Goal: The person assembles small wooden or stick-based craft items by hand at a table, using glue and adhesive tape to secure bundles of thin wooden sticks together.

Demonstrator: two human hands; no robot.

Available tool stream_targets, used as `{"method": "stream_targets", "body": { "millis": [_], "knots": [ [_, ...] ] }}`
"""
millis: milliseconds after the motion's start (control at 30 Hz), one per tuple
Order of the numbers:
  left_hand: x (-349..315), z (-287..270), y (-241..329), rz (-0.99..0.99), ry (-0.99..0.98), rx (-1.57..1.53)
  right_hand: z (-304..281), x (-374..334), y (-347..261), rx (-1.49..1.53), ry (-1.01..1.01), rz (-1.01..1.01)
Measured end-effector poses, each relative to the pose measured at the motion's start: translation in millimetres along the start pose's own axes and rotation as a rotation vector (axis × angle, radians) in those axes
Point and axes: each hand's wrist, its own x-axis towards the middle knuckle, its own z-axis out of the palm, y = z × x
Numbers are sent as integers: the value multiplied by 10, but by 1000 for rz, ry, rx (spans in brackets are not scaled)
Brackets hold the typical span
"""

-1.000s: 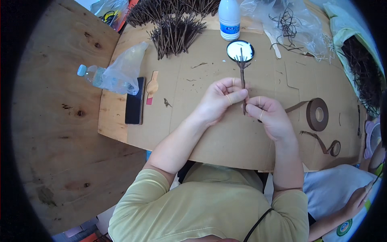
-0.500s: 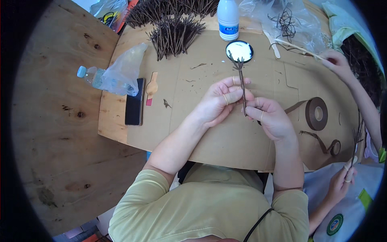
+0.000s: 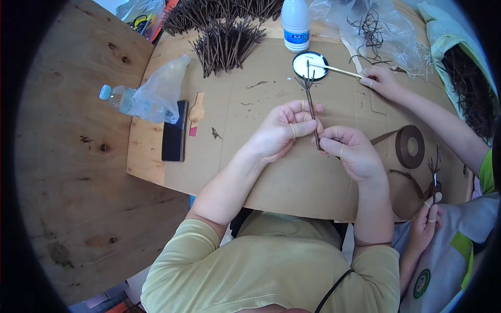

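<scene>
My left hand [image 3: 284,130] pinches a thin brown artificial branch [image 3: 311,99] upright, its top forked into several twigs. At the branch's lower end, my right hand [image 3: 355,154] is closed, thumb and fingertips against the stem. A strip of brown tape [image 3: 383,137] runs from a large tape roll [image 3: 402,151] to behind my right hand, where the fingers hide it. Pale bands circle fingers on both hands. Just beyond the branch tips lies a round black-rimmed dish of white glue [image 3: 305,63].
At right, a co-worker's hand [image 3: 383,82] holds a thin stick [image 3: 342,71] to the dish; their other hand [image 3: 425,224] grips another branch. A white bottle [image 3: 296,26], bundled brown stems [image 3: 227,47], a phone [image 3: 174,138] and a bagged water bottle [image 3: 122,99] lie around the cardboard [image 3: 250,172].
The co-worker's stick has moved left to the glue dish, and their other hand has shifted left with its branch. My hands and branch have barely moved.
</scene>
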Motion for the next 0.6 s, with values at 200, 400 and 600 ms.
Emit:
{"method": "stream_targets", "body": {
  "millis": [200, 400, 600],
  "knots": [
    [-5, -37, 8, -12, -61, -67, -2, -9, -13, 27, -43, 0],
    [16, -85, -32, 48, -145, -80, -44, 11, 62, 72, -73, -22],
    [40, -80, -91, 83, -262, -191, 10, -1, 20, 96, -98, -11]
  ]
}}
